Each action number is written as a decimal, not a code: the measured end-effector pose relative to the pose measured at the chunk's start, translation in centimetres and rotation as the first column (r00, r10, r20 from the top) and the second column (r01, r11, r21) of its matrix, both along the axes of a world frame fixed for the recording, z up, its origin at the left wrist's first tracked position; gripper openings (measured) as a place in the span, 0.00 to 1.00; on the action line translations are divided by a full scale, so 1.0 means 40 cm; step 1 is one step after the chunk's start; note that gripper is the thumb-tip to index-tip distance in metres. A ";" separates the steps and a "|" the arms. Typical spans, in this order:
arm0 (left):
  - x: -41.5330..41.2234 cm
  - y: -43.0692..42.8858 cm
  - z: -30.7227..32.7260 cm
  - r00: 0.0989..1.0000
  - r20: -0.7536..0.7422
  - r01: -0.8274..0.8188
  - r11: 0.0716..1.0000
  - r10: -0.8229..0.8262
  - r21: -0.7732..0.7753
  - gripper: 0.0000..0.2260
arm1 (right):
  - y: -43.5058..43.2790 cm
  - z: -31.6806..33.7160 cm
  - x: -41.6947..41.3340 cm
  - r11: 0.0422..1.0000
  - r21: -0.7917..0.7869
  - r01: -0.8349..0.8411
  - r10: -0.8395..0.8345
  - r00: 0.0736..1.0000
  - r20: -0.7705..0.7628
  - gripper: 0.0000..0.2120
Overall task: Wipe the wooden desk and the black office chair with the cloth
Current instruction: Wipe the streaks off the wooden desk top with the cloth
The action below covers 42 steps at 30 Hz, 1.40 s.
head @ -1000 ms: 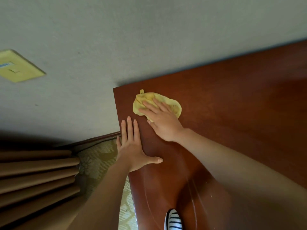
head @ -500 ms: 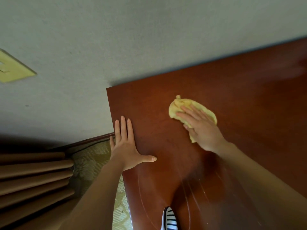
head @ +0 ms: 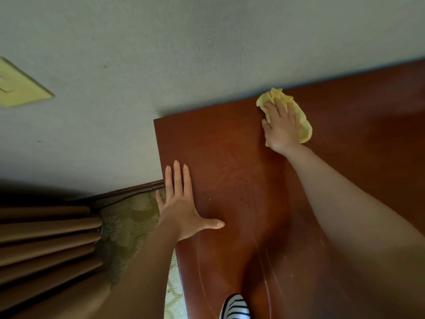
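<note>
The reddish-brown wooden desk fills the right half of the view, its far edge against the wall. A crumpled yellow cloth lies near that far edge. My right hand presses flat on the cloth with straight fingers. My left hand rests flat on the desk's left edge, fingers straight and thumb spread. Faint wipe streaks show on the near part of the desk. The black office chair is not in view.
A grey wall rises behind the desk, with a yellowish wall plate at the left. Brown curtain folds hang at the lower left over patterned carpet. A striped piece of clothing shows at the bottom.
My right hand has slid the cloth from the desk's left corner to the right and up to the far edge by the wall. My left hand has stayed put.
</note>
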<state>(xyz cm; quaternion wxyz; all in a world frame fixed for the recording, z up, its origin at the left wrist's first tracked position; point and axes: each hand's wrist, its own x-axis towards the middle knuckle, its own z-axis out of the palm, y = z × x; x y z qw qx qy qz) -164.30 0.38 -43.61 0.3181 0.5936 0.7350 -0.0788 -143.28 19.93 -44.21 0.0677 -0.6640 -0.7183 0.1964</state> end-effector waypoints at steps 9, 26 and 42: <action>-0.003 0.001 -0.002 1.000 0.001 -0.010 1.000 0.010 0.012 0.68 | -0.061 -0.001 -0.153 0.915 -0.017 -0.402 0.402 0.915 -0.010 0.24; -0.018 -0.104 -0.014 0.951 0.245 -0.256 0.925 0.189 0.280 0.57 | -0.339 0.034 -0.023 0.535 -0.025 -0.844 0.831 0.531 -0.165 0.23; -0.109 -0.147 -0.019 0.859 0.433 -0.440 0.827 0.274 0.350 0.23 | -0.016 0.022 -0.381 0.505 -0.036 -0.862 0.863 0.503 0.058 0.23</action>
